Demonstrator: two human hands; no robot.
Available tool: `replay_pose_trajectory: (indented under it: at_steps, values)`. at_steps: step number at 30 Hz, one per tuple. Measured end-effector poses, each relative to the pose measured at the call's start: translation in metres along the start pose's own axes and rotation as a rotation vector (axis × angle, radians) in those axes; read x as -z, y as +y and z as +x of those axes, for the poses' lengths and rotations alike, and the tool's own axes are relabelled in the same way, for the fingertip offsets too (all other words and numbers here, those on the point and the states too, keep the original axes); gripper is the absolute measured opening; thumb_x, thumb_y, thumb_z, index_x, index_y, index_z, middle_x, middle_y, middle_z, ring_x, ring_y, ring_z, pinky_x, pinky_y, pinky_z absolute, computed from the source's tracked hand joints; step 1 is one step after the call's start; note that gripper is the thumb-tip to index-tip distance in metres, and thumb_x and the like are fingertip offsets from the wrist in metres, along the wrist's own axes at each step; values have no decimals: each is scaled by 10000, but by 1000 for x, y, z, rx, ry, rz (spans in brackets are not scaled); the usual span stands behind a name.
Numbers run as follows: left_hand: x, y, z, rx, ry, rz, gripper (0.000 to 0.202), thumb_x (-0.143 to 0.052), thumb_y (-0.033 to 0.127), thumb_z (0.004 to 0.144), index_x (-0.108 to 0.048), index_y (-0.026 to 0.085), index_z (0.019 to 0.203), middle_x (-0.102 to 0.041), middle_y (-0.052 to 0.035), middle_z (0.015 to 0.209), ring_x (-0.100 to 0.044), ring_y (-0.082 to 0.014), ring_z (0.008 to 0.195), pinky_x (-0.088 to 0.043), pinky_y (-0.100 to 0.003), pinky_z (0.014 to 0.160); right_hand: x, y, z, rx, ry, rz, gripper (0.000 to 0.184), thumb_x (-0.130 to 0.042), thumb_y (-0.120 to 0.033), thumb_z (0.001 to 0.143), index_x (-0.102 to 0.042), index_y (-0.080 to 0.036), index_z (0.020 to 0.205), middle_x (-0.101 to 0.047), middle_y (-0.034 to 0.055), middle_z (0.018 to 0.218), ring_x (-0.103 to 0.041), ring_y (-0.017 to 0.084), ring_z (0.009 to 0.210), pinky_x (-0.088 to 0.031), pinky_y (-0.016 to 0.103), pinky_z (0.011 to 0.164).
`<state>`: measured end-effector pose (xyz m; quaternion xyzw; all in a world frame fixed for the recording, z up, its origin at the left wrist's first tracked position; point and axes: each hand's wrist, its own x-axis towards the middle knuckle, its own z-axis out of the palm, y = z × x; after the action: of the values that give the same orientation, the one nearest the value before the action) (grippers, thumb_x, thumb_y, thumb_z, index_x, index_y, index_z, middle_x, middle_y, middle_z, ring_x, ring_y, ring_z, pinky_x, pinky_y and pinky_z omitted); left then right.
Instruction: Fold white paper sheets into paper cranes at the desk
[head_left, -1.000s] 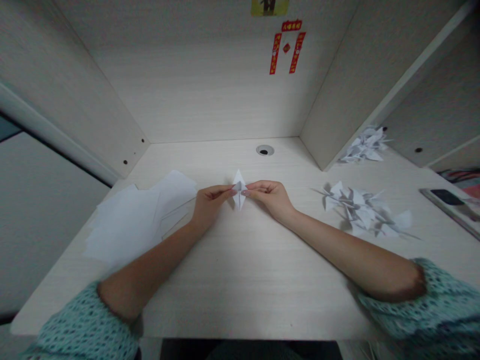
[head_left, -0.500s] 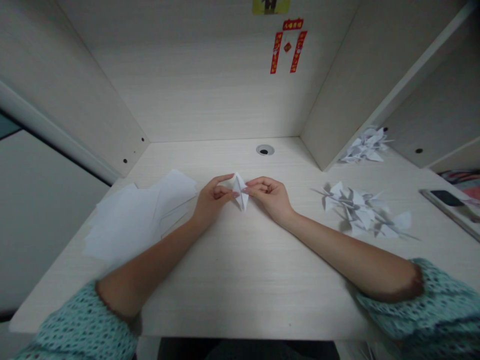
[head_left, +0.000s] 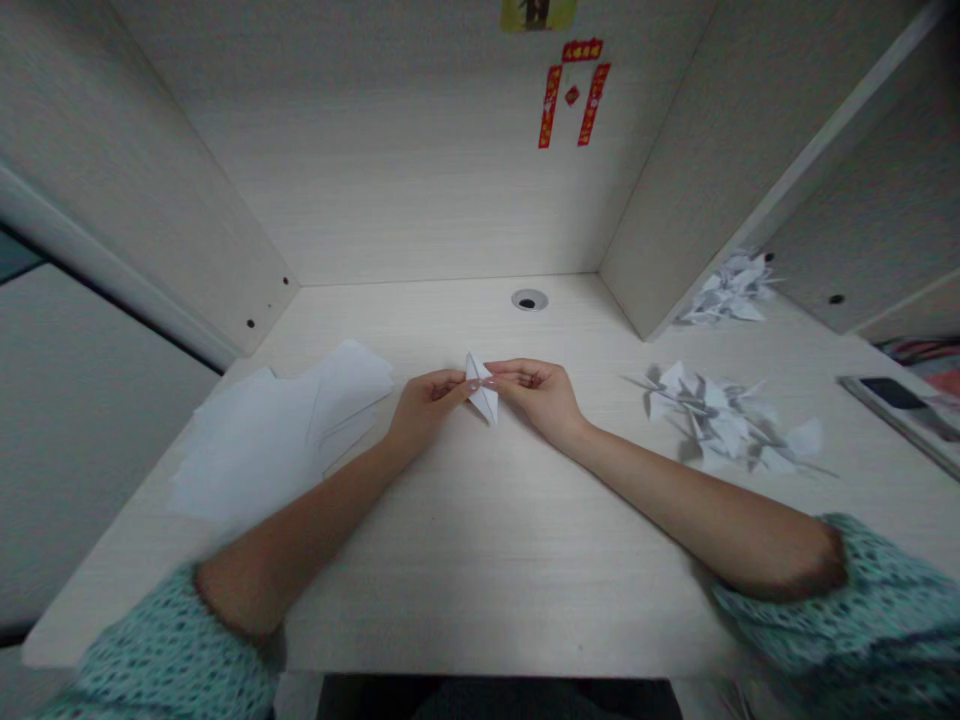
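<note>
At centre frame, the left hand (head_left: 424, 408) and right hand (head_left: 546, 398) grip a folded paper (head_left: 486, 405) between their fingers (head_left: 454, 394) from opposite sides, probably to hold it steady.

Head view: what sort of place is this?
Probably a desk nook, maybe at home or in a dorm: a pale desktop between side panels, a round hole near its back edge, and red decorations on the back panel.
</note>
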<state>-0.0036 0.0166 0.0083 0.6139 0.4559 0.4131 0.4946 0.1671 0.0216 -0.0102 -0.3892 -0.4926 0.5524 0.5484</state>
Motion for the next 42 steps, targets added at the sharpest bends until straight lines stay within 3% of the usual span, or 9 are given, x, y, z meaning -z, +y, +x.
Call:
replay_pose_trajectory:
  at_steps: [3,9,14,20,24,27,30,34,42]
  values:
    - [0,1,-1,11,18,66,295,-646,442,765,-702,155,731,-666,1,705,-572,-128,662,-398,-224,622,0,1,-1,35,13,-88,256,-793,-339,629,-762,-197,840,-757,61,822,-678,174,723,-513,315,711]
    - [2,-4,0,32,16,91,314,-653,456,752,-655,156,660,-600,25,620,-516,-109,598,-359,-217,577,-1,-1,-3,289,-28,-301,178,-706,-283,755,-762,-236,917,-739,66,843,-652,171,790,-490,317,754]
    - [1,-2,1,32,19,20,308,-641,469,757,-667,165,717,-622,14,659,-551,-129,637,-392,-226,615,-3,-3,-5,309,-36,-358,176,-688,-297,779,-761,-235,927,-732,71,862,-649,168,793,-493,315,757]
    - [1,-1,0,-24,86,85,372,-660,460,743,-561,158,549,-490,48,530,-415,-85,520,-300,-219,522,-3,-2,-6,312,-53,-356,202,-685,-329,779,-759,-221,934,-729,78,863,-649,174,797,-492,316,754]
    - [0,-2,-1,-61,120,78,368,-658,448,746,-564,157,541,-479,47,530,-414,-86,530,-308,-223,533,-5,-3,-6,226,-41,-283,260,-705,-369,746,-749,-198,937,-728,76,855,-648,174,786,-488,313,751]
    - [0,0,-1,-71,146,66,339,-669,410,743,-582,157,533,-496,43,538,-432,-90,544,-325,-225,547,-5,-1,-5,66,-37,-160,369,-748,-414,679,-725,-166,950,-713,58,774,-628,150,679,-476,284,666]
    - [-1,1,-1,-86,173,69,307,-678,377,737,-602,161,533,-546,28,571,-476,-106,583,-351,-233,570,-4,3,-4,-23,-92,-177,369,-764,-458,634,-726,-147,828,-680,34,704,-569,124,592,-411,246,558]
    - [0,0,-1,-107,158,71,300,-675,380,742,-622,163,541,-617,8,632,-536,-125,640,-388,-241,616,-3,4,-4,-14,-159,-301,389,-721,-518,659,-681,-131,652,-545,-15,561,-427,84,503,-281,232,473]
    - [1,-5,1,-99,196,0,352,-650,414,761,-599,170,512,-712,-36,755,-644,-193,833,-433,-275,736,-4,-2,-9,-54,-217,-332,427,-668,-543,710,-631,-122,647,-397,-47,510,-280,61,471,-160,241,452]
